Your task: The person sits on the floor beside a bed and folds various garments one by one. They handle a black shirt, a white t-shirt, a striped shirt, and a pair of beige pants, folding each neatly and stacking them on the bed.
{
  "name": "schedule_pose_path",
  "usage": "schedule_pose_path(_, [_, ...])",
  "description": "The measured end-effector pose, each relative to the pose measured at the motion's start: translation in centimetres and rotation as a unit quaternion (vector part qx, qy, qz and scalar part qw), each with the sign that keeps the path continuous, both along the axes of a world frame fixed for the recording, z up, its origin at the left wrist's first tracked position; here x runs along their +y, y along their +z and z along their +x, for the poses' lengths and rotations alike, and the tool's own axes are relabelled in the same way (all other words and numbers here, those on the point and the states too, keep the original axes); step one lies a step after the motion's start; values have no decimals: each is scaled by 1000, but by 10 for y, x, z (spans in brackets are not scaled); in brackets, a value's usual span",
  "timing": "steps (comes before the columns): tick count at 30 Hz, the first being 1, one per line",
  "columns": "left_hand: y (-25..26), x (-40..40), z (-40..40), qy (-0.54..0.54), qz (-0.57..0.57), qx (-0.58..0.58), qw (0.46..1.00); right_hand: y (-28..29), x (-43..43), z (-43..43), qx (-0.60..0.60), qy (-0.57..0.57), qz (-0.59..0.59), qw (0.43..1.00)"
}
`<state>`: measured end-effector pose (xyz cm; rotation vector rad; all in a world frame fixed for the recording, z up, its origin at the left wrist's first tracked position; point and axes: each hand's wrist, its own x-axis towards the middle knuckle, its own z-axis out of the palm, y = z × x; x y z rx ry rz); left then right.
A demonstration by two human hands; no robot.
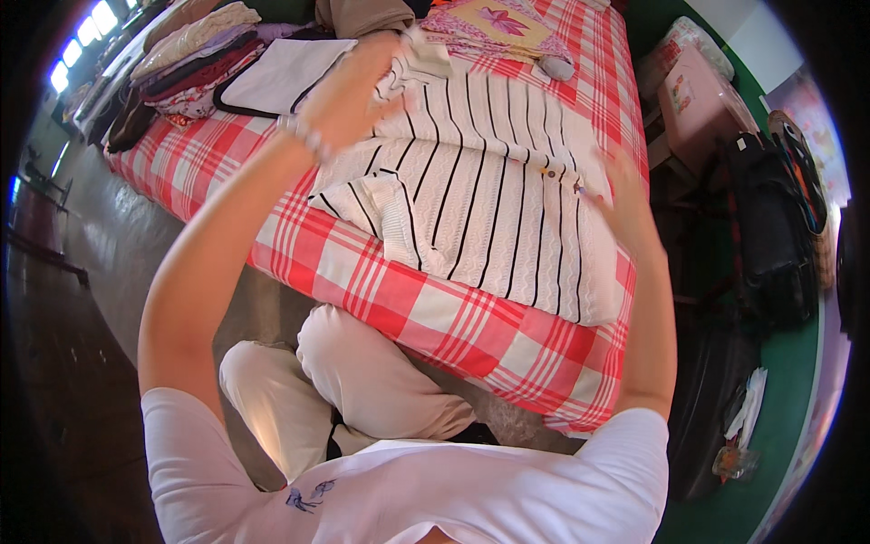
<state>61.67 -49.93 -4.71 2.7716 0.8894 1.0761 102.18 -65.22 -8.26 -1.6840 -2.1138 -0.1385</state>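
Observation:
A white knit cardigan [469,197] with thin black stripes and small buttons lies spread over the near end of the bed. One ribbed cuff [399,221] is folded across its near-left part. My left hand [380,92], blurred and with a beaded bracelet at the wrist, grips bunched striped fabric at the far-left end of the cardigan. At the opposite end, my right hand [618,187] holds the buttoned edge near the lowest buttons. Motion blur hides the exact position of the fingers on both hands.
A red-and-white checked cloth [408,285] covers the bed. Folded clothes [197,64] are stacked at the far left, beside a white folded cloth with black trim [285,75]. Patterned pink fabric [496,27] lies farther back. A black bag [771,224] and a pink box [703,109] stand at right.

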Motion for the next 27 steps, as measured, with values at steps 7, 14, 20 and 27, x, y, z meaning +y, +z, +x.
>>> schedule_pose_path(7, [-62,-84,-85,89,-282,36,955,-27,-144,-28,175,-25,-156,972])
schedule_pose_path(14, [-63,-102,-65,-24,-251,26,967,-39,-156,-38,152,-43,-25,987])
schedule_pose_path(20, [-25,-162,-93,-35,-351,29,935,-11,-173,-27,165,-20,135,977])
schedule_pose_path(27, [-57,-241,-115,25,-437,-102,893,-16,-208,-28,251,-80,-52,963])
